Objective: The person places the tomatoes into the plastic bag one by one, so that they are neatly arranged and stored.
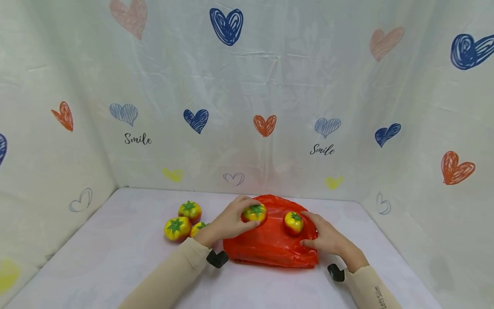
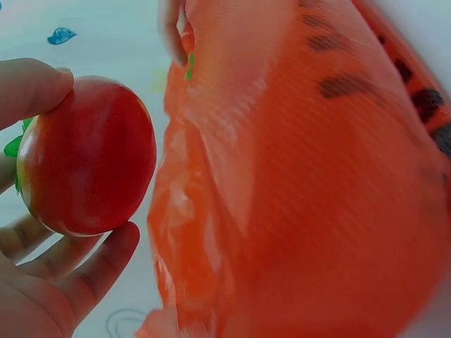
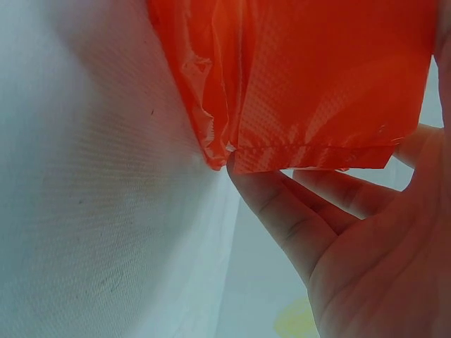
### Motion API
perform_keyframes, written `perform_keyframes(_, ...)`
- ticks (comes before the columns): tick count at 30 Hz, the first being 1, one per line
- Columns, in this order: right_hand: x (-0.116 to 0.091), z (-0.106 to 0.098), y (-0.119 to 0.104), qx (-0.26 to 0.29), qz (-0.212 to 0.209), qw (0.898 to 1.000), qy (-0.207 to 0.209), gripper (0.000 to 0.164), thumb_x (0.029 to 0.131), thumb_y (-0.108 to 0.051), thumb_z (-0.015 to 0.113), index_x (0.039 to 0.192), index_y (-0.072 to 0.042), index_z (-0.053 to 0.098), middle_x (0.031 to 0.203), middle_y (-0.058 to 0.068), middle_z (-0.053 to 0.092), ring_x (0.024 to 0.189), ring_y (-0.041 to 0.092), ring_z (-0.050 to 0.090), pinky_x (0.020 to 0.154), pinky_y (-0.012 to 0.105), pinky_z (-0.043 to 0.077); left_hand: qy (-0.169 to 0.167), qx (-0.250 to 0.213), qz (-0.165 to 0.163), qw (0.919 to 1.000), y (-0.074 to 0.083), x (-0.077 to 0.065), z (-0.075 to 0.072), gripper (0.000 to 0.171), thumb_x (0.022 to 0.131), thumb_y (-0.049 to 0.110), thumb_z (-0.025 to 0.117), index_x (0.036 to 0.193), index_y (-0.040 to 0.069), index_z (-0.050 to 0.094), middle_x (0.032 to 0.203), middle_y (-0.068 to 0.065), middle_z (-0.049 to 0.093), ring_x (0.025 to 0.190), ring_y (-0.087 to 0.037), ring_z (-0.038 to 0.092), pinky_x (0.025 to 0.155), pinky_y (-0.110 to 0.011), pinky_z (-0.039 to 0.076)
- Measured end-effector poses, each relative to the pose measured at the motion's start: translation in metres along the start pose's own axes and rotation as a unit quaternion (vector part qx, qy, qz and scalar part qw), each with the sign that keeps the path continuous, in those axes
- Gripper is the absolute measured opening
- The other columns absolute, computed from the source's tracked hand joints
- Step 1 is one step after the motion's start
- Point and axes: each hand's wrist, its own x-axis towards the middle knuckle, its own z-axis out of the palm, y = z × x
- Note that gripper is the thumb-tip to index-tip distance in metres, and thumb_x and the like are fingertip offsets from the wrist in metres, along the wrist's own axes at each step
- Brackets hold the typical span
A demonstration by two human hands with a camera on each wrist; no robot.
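My left hand (image 1: 231, 217) grips a red-and-yellow tomato (image 1: 256, 213) by its sides, thumb and fingers around it, over the left part of a red plastic bag (image 1: 266, 240). In the left wrist view, the tomato's (image 2: 91, 158) smooth red underside faces the camera, beside the bag (image 2: 331, 211). A second tomato (image 1: 293, 223) sits on the bag near its right side. My right hand (image 1: 328, 236) holds the bag's right edge, thumb and fingers spread beside that tomato. Seen from the right wrist, the fingers (image 3: 282, 211) reach behind the bag's hem (image 3: 317, 156).
Three more tomatoes stand grouped left of the bag: one at the back (image 1: 190, 211), one in front (image 1: 177, 228), and one (image 1: 197, 227) partly hidden by my left wrist. A white table (image 1: 127, 240) carries everything. Behind it hangs a heart-printed curtain (image 1: 285, 94), with sides at left and right.
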Motion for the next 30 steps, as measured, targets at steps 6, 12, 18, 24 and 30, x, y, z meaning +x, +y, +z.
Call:
perform_keyframes(6,-0.001,-0.001,0.001,0.000,0.003,1.000,-0.003,0.090,0.071,-0.035,0.080,0.147,-0.023,0.033,0.147,0.011,0.036,0.132,0.037,0.034,0.095,0.063,0.040,-0.008,0.007,-0.013,0.9999,0.005,0.015,0.006,0.048,0.086,0.034,0.071,0.130,0.025,0.054,0.130,0.001,0.046,0.112,-0.016,0.047,0.091,-0.035,0.049)
perform_keyframes(12,0.000,-0.001,0.001,-0.003,0.005,1.000,-0.003,0.091,0.071,-0.036,0.080,0.147,-0.023,0.033,0.147,0.012,0.036,0.132,0.037,0.035,0.093,0.062,0.042,-0.024,0.030,-0.022,0.9990,0.011,0.030,0.009,0.047,0.085,0.033,0.071,0.129,0.024,0.056,0.126,0.002,0.048,0.109,-0.015,0.048,0.092,-0.033,0.048)
perform_keyframes(18,0.000,-0.001,0.000,0.001,0.004,1.000,-0.007,0.092,0.071,-0.036,0.081,0.148,-0.023,0.032,0.147,0.012,0.036,0.132,0.037,0.035,0.093,0.061,0.042,-0.042,0.044,-0.037,0.9975,0.011,0.041,0.012,0.045,0.084,0.032,0.072,0.126,0.024,0.058,0.125,0.003,0.048,0.107,-0.014,0.048,0.093,-0.032,0.047)
perform_keyframes(24,0.000,-0.001,0.000,-0.001,0.001,1.000,-0.006,0.092,0.071,-0.037,0.081,0.147,-0.022,0.033,0.146,0.013,0.037,0.131,0.037,0.036,0.092,0.061,0.043,-0.063,0.051,-0.051,0.9954,0.009,0.053,0.018,0.044,0.084,0.032,0.072,0.124,0.023,0.058,0.125,0.001,0.048,0.106,-0.014,0.048,0.090,-0.029,0.047)
perform_keyframes(30,0.001,-0.001,0.001,-0.003,-0.006,1.000,-0.005,0.090,0.072,-0.035,0.080,0.147,-0.021,0.033,0.145,0.013,0.038,0.131,0.037,0.036,0.095,0.062,0.041,-0.082,0.067,-0.057,0.9927,0.004,0.062,0.029,0.041,0.083,0.032,0.073,0.120,0.023,0.059,0.118,0.002,0.048,0.102,-0.013,0.048,0.088,-0.028,0.047)
